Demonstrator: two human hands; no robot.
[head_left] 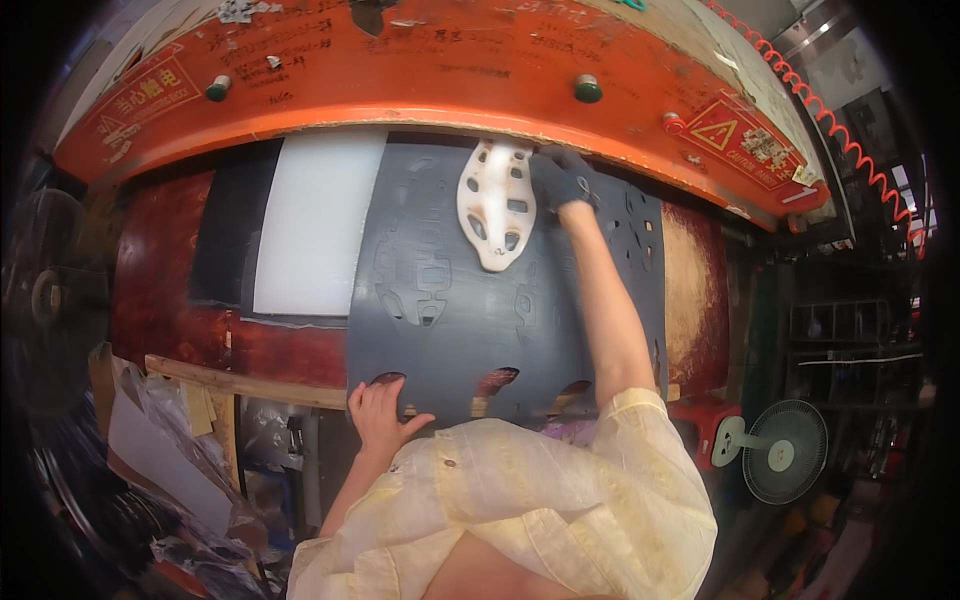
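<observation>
A large dark grey sheet (440, 350) with cut-out holes and shaped outlines lies in front of me, its near edge reaching over the table edge. On its far part rests a long white sole-shaped die (497, 215) with several openings and brownish stains. My right hand (565, 180), in a dark glove, reaches far forward beside the die's right edge; its fingers blend into the dark sheet, so their grip is unclear. Bare, my left hand (380, 412) lies on the sheet's near left corner with the fingers out flat and the thumb spread.
Across the far side runs an orange machine beam (430, 75) with green buttons (588, 90) and a red knob (673, 123). A white board (318, 230) lies left of the sheet on the reddish table (160, 270). A fan (782, 455) stands at right, plastic wrapping (180, 440) at left.
</observation>
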